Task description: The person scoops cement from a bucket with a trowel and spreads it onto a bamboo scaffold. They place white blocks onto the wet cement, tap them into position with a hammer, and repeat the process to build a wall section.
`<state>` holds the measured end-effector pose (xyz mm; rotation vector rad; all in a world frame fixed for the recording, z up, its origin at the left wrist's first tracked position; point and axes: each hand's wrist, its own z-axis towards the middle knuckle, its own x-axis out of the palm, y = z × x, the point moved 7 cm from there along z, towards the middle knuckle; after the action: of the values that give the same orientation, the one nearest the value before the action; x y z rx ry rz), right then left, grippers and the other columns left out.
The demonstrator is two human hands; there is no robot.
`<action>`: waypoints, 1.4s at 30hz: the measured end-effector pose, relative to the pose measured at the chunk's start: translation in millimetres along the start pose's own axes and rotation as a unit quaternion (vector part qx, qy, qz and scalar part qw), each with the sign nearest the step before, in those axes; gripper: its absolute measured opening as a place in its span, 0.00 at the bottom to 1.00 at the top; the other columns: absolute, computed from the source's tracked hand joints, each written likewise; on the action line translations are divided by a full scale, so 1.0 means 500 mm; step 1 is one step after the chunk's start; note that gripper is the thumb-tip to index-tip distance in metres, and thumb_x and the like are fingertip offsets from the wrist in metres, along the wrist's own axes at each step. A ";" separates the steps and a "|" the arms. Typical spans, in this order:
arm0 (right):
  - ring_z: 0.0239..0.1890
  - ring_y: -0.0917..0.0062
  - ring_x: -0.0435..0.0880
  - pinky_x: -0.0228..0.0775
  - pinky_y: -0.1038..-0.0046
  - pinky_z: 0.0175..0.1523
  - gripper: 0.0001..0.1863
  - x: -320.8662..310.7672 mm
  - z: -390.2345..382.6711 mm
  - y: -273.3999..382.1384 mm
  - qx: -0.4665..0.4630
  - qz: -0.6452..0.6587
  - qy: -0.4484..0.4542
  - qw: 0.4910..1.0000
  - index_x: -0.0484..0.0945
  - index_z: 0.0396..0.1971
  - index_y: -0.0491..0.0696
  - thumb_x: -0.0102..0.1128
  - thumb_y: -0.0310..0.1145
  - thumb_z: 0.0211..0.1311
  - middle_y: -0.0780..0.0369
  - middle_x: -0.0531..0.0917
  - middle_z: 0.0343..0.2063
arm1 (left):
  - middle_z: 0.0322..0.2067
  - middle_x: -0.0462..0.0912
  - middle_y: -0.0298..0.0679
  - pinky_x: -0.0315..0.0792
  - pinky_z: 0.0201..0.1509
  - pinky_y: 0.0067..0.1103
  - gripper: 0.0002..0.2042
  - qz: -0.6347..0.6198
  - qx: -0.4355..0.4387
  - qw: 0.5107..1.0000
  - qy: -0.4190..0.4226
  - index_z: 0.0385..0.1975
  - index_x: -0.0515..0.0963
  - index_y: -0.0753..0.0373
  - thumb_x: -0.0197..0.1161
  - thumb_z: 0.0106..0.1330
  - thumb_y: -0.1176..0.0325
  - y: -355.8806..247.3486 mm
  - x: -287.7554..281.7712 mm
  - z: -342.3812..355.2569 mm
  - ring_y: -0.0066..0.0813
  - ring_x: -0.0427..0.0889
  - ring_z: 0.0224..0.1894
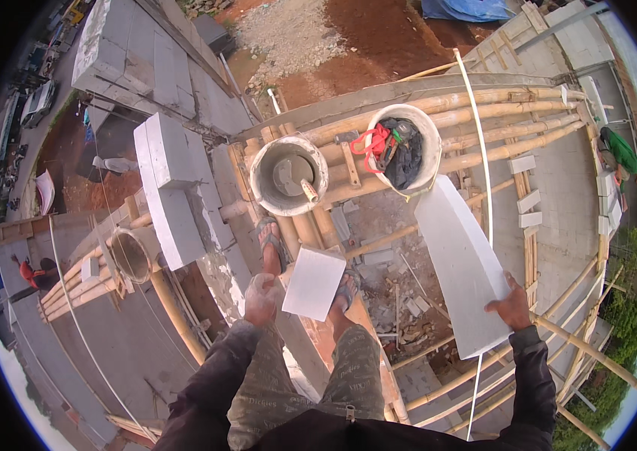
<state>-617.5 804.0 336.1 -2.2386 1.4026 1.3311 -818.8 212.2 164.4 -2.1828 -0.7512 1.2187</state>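
Above the bamboo poles [484,99], we have our hands well apart. Our right hand [512,308] is clamped on the near right edge of the long block [457,263], thumb on its face. The long block is to our right, its far end just beside the white bucket [430,143], and the white pole [481,143] passes behind it. Our left hand [261,299] is just beside the small block [315,284], which shows between our feet [271,249]; we cannot tell how far its fingers are closed or whether it touches. To hold the long block well, we should keep the thumb pressed flat and the wrist firm, since most of its length lies beyond our grip and the far end could dip or twist. A second hand beneath would likely steady it. We should also keep its corners off the white bucket and the white pole.
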 end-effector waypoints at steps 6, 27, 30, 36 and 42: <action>0.48 0.52 0.84 0.77 0.60 0.54 0.50 -0.061 -0.057 0.238 -0.061 -0.322 0.177 0.928 0.72 0.63 0.43 0.79 0.34 0.29 0.47 0.83 0.44 | 0.59 0.75 0.51 0.71 0.65 0.45 0.24 0.107 0.203 0.945 0.234 0.62 0.71 0.59 0.59 0.64 0.67 -0.234 0.221 -0.066 0.56 0.72 0.65; 0.44 0.65 0.77 0.63 0.61 0.51 0.36 -0.042 -0.271 1.081 -0.654 -0.501 0.167 0.542 0.75 0.61 0.50 0.65 0.27 0.45 0.58 0.77 0.42 | 0.57 0.73 0.56 0.70 0.66 0.39 0.49 0.040 0.207 0.977 0.003 0.68 0.61 0.69 0.78 0.42 0.60 -0.424 -0.244 -0.131 0.55 0.75 0.61; 0.49 0.66 0.78 0.62 0.55 0.61 0.34 0.059 -0.238 1.196 -0.722 -0.451 0.116 0.512 0.76 0.59 0.48 0.64 0.24 0.44 0.60 0.78 0.46 | 0.53 0.77 0.55 0.74 0.63 0.38 0.47 0.002 0.146 0.985 -0.092 0.65 0.64 0.69 0.78 0.40 0.61 -0.350 -0.300 -0.133 0.55 0.79 0.56; 0.64 0.63 0.72 0.53 0.51 0.74 0.35 0.345 -0.133 1.332 -0.807 -0.343 0.054 0.478 0.75 0.60 0.48 0.66 0.22 0.45 0.56 0.76 0.57 | 0.51 0.79 0.55 0.76 0.58 0.38 0.45 -0.029 -0.044 0.978 -0.201 0.63 0.68 0.69 0.78 0.39 0.64 -0.141 -0.361 -0.111 0.53 0.81 0.54; 0.68 0.65 0.68 0.63 0.63 0.68 0.41 0.765 0.134 1.161 -0.179 0.207 0.345 0.898 0.61 0.70 0.36 0.64 0.49 0.68 0.52 0.68 0.66 | 0.50 0.79 0.56 0.77 0.56 0.38 0.43 -0.033 -0.201 0.945 -0.256 0.64 0.67 0.70 0.75 0.42 0.67 0.082 -0.353 -0.057 0.54 0.82 0.51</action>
<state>-1059.4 288.6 171.2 -2.9699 2.1063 0.9737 -862.8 57.6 252.2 -2.1299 -1.3766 1.7515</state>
